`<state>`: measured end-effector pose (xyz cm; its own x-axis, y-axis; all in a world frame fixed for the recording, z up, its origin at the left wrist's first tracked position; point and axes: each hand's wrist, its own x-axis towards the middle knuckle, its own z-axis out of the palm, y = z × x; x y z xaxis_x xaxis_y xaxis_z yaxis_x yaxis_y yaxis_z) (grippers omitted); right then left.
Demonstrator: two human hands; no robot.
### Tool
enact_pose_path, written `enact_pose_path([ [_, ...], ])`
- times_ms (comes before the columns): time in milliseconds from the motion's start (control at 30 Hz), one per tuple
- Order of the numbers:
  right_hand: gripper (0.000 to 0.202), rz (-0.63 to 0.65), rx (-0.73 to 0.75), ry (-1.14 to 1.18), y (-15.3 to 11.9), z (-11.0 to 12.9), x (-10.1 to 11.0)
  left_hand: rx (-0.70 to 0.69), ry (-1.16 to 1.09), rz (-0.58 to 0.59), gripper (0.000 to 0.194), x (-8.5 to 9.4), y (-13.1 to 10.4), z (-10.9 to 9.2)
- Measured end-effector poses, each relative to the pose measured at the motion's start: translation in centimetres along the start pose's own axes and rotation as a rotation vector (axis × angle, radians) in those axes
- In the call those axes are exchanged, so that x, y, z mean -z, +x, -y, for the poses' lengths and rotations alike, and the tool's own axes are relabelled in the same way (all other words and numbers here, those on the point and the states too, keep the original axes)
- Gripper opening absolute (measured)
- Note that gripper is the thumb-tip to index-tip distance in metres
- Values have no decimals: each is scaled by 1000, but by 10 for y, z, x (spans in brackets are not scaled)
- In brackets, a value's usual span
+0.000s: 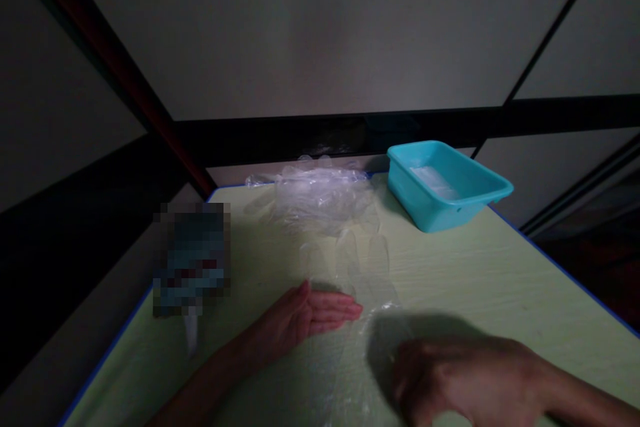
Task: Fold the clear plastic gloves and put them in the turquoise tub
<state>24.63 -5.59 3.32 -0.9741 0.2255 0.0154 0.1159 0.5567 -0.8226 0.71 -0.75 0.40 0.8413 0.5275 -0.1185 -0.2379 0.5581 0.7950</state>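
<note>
A clear plastic glove (360,267) lies flat on the pale green table (500,280), fingers pointing away from me. My left hand (305,317) lies flat, palm down, on the glove's left cuff edge with its fingers together, pointing right. My right hand (465,377) hovers low over the near right part of the plastic, fingers curled down; whether it pinches the film is hidden in shadow. A loose pile of more clear gloves (320,197) sits at the table's far edge.
A turquoise plastic tub (450,187) with something pale inside stands at the far right corner. A blurred-out object (193,260) sits at the left edge. The table has a blue rim; dark frame bars and a wall stand behind it.
</note>
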Motion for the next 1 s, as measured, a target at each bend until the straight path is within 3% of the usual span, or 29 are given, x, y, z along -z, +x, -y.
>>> enact_pose_path([
  [300,9,-361,-152,516,-9,-16,16,15,-17,16,56,4,3,2],
  [500,7,-578,-106,934,-8,-35,21,-11,-26,53,66,2,1,1],
  [767,12,-751,-27,1067,-5,-36,25,-55,76,-59,46,-4,-2,-3],
  [1000,12,-862,-38,1145,-2,-40,27,5,202,-102,90,-6,0,-6],
])
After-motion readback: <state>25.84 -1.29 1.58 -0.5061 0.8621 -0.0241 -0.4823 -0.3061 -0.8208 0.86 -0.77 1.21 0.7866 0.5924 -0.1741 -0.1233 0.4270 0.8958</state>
